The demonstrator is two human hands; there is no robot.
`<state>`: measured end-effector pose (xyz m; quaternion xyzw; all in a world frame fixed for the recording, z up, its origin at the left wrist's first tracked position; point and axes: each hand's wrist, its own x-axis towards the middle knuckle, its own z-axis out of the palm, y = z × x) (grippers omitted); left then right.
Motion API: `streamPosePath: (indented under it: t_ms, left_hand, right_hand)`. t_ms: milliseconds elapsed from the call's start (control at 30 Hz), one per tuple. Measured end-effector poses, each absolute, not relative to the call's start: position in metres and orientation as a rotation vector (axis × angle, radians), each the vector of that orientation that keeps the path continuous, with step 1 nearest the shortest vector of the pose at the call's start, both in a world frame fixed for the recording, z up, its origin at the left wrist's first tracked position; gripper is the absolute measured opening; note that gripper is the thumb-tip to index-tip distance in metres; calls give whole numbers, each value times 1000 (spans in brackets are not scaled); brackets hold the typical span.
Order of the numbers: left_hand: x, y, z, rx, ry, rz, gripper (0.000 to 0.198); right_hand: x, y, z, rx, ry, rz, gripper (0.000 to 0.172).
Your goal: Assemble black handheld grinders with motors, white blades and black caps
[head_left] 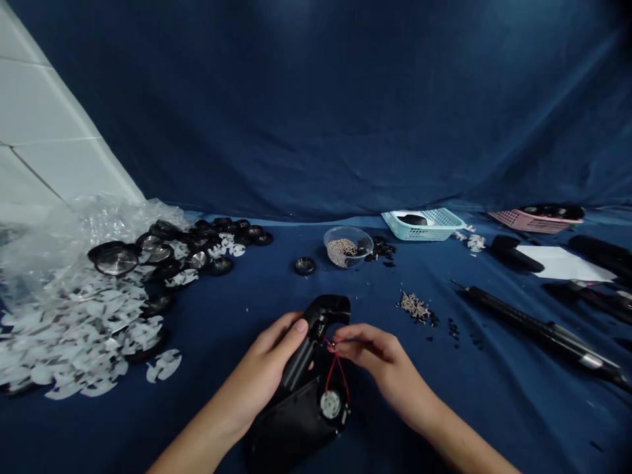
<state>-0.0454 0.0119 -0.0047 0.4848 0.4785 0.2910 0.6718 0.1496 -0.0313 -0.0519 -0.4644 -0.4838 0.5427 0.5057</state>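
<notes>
A black plastic housing [301, 408] lies on the blue cloth close in front of me, with a small round motor [330, 403] at its lower end and a red wire [334, 368] looping up from it. My left hand [269, 365] grips the housing's neck, thumb on top. My right hand [375, 355] pinches the upper end of the red wire beside the housing with its fingertips.
Black round discs [197, 247] and white paper cut-outs [74, 329] heap up at left beside a clear plastic bag [59, 230]. A clear bowl of small screws [348, 247], a loose screw pile [413, 306], a blue basket [424, 224], a pink basket [536, 219] and an electric screwdriver [538, 329] lie behind and right.
</notes>
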Motion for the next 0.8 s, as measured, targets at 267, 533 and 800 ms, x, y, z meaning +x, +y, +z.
streamPosePath:
  t_ms: [267,533,800]
  left_hand:
    - [-46,17,-3,1352,1042,847,33]
    - [-41,16,-6,1154,1103,865,38]
    - [-42,17,-19,933,1150,934,38]
  right_hand:
    - [135,-26,-37,-952,-856,1628,42]
    - [118,-14,-38,-1215,-1029,1452,50]
    - [100,-28,-39,-1641,-1393,798,34]
